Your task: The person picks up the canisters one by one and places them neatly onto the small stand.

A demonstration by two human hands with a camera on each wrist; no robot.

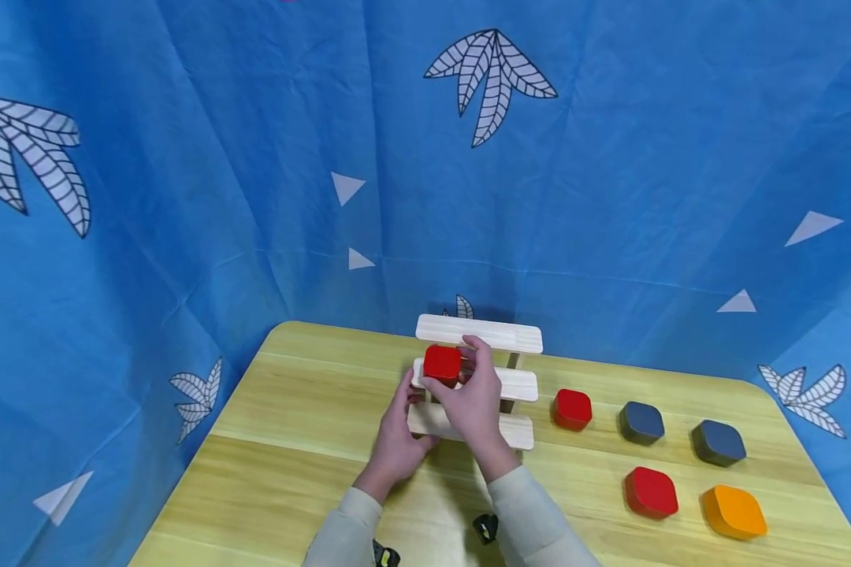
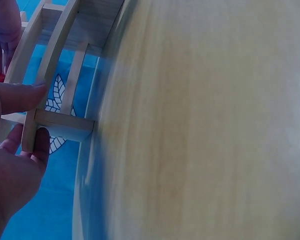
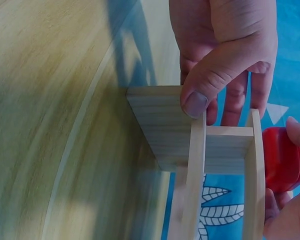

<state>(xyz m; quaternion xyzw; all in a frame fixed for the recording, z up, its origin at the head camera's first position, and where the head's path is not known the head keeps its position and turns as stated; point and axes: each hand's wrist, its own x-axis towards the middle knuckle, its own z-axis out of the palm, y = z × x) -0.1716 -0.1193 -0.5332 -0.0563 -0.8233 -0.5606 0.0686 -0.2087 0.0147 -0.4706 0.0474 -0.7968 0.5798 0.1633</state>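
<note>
A pale wooden three-step rack (image 1: 518, 384) stands near the back edge of the table, its steps rising toward the curtain. My left hand (image 1: 397, 445) grips the rack's left end; in the left wrist view its thumb (image 2: 22, 97) and fingers close around a slat. A red rounded block (image 1: 443, 361) is at the left part of the middle step. My right hand (image 1: 477, 398) reaches over the lower step and holds this block between thumb and fingers. In the right wrist view the red block (image 3: 282, 159) shows right beside the slat's edge.
To the right on the wooden table (image 1: 291, 409) lie a red block (image 1: 573, 409), another red block (image 1: 651, 492), two dark grey-blue blocks (image 1: 641, 423) and an orange block (image 1: 734, 512). A blue curtain (image 1: 255, 157) with leaf prints hangs behind the table.
</note>
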